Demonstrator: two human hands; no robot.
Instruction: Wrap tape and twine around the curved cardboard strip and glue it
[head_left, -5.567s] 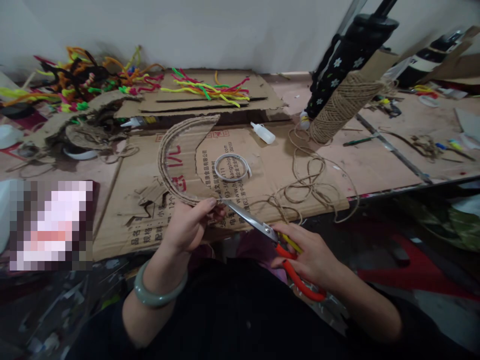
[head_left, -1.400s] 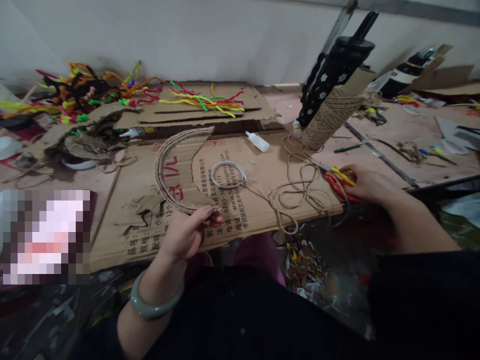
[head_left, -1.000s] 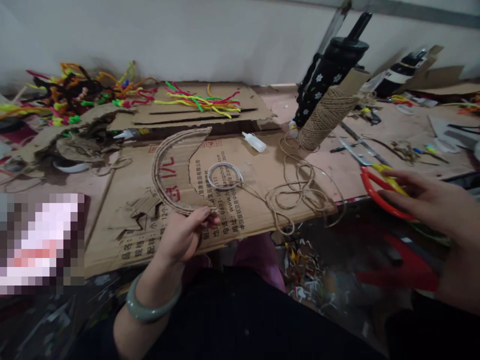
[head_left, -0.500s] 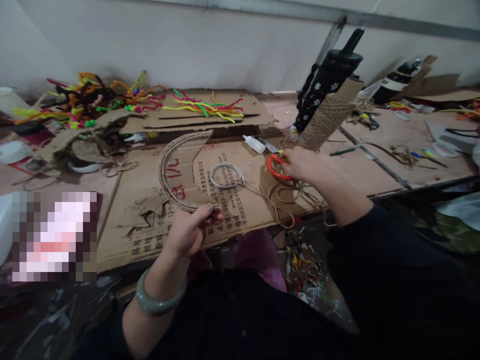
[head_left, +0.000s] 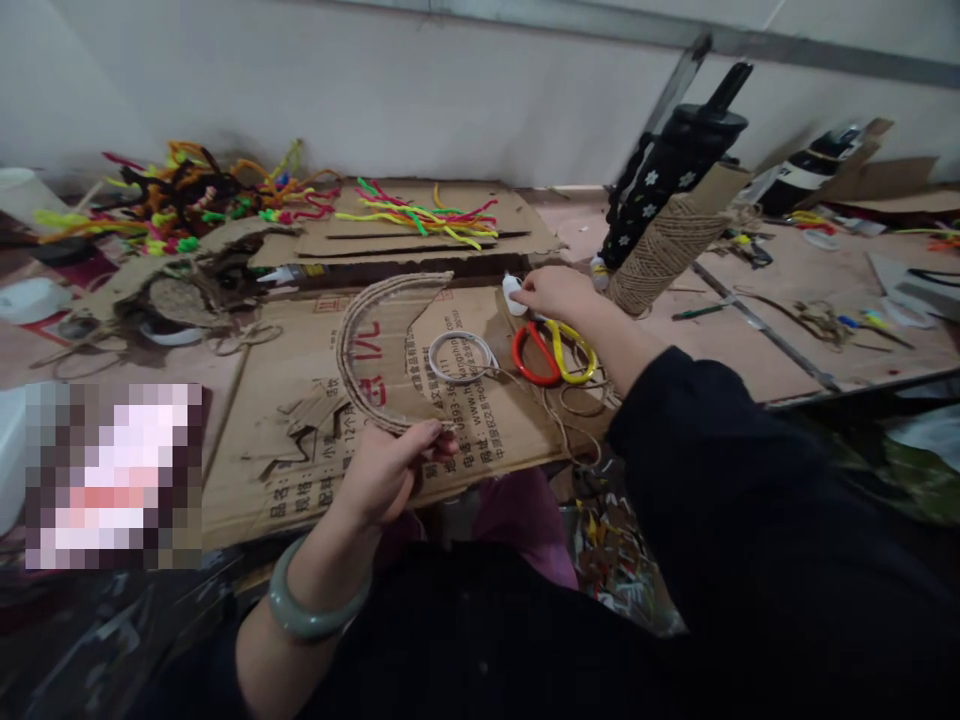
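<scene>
My left hand is closed on the lower end of a curved cardboard piece edged with rows of twine, and it wears a bangle. Out in front, the fingers of my right hand close round a small white squeeze bottle that looks like glue. Nearer to me lie scissors with a red and a yellow handle; their blades are hidden. A white ring rests on the printed cardboard sheet, beside loose twine.
Behind my right hand stand a twine spool and a black flowered umbrella. Pipe cleaners lie on cardboard at the back, with a tangled colourful pile to the left. Another glue bottle lies behind the sheet.
My right hand has let go of the scissors, which now lie on the cardboard, and has moved left and away from me to the white bottle. My left hand keeps the curved piece.
</scene>
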